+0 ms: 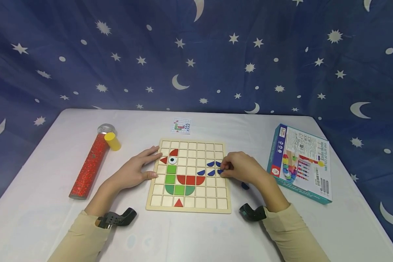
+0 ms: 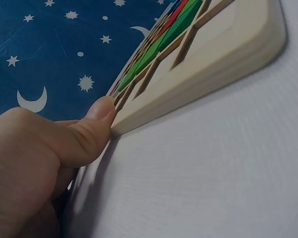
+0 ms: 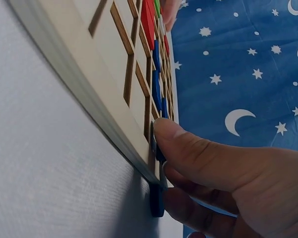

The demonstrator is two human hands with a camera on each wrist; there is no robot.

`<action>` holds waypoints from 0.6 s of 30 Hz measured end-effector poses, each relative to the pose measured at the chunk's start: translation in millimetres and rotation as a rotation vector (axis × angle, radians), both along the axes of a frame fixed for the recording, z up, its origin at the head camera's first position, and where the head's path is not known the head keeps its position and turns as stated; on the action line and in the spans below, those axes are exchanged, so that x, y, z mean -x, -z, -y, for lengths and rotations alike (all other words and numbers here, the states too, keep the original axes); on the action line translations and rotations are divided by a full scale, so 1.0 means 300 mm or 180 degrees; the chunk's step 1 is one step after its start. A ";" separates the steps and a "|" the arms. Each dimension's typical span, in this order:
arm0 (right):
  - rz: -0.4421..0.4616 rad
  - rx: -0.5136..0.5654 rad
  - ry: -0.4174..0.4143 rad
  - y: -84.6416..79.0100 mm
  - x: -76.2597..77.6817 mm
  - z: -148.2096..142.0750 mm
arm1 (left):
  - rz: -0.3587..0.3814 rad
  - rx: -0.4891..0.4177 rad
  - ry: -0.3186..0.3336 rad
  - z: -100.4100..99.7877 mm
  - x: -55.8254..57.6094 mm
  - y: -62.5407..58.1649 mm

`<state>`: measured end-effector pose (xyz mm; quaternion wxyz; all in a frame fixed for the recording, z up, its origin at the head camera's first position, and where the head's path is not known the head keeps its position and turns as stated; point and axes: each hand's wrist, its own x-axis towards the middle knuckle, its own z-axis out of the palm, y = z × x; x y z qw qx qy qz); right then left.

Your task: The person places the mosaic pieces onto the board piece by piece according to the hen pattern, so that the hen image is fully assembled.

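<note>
A wooden grid board (image 1: 188,208) lies on the table with coloured flat pieces in its cells. My left hand (image 1: 133,171) rests along its left edge, fingers extended, and the thumb (image 2: 100,111) touches the rim. At the right side, my right hand (image 1: 243,168) pinches a dark blue quarter-round piece (image 1: 220,171) over a right-column cell. Several blue pieces (image 1: 211,173) sit in cells beside it. Red pieces (image 1: 190,180), green pieces (image 1: 171,179) and a white eye piece (image 1: 172,160) form a bird-like figure. One loose blue piece (image 3: 157,201) lies just off the board, beneath the right hand.
Behind the board lies a small pattern card (image 1: 181,126). To the left are a red glittery microphone-shaped tube (image 1: 91,165) and a yellow cylinder (image 1: 112,141). A printed game box (image 1: 301,163) lies at the right. A starry blue cloth (image 1: 216,54) hangs behind the table.
</note>
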<state>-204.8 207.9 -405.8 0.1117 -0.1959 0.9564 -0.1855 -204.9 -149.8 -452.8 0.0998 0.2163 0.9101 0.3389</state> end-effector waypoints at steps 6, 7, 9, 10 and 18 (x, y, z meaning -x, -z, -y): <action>0.0048 -0.0021 0.0041 0.004 0.000 0.005 | -0.0052 -0.0010 0.0017 -0.001 -0.001 -0.004; 0.0046 -0.0026 0.0052 0.004 0.000 0.005 | -0.0048 -0.0006 0.0016 -0.001 0.000 -0.004; 0.0039 -0.0032 0.0067 0.007 0.001 0.006 | -0.0027 -0.0006 0.0010 -0.002 0.000 -0.004; 0.0034 -0.0036 0.0072 0.008 0.001 0.007 | -0.0017 -0.0011 0.0011 -0.002 -0.001 -0.004; -0.0019 -0.0095 0.0073 0.011 -0.001 0.008 | -0.0004 -0.0022 0.0005 -0.002 0.000 0.001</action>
